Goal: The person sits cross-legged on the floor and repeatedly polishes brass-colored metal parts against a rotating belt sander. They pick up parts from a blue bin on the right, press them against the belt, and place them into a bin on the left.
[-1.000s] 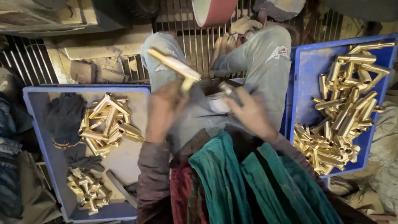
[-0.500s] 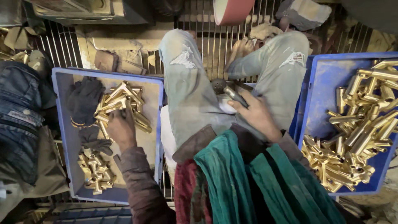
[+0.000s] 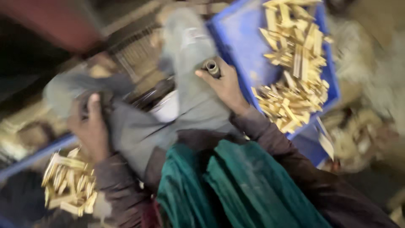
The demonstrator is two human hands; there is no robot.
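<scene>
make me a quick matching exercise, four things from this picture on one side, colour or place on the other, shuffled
Things:
1. right hand
2. left hand
3. scarf
4. tray

Matches:
a. blue, holds brass-coloured pieces
b. grips a small dark tube
c. green, hanging from the chest
d. rests on the grey trouser leg beside the lower-left pile

Pairs: 1-b, 2-d, 3-c, 4-a

Blue crates (image 3: 240,38) of brass-yellow pieces (image 3: 295,71), plain teal scarf (image 3: 244,185), grey trousers (image 3: 190,97) (maroon sleeves (image 3: 274,143))
</scene>
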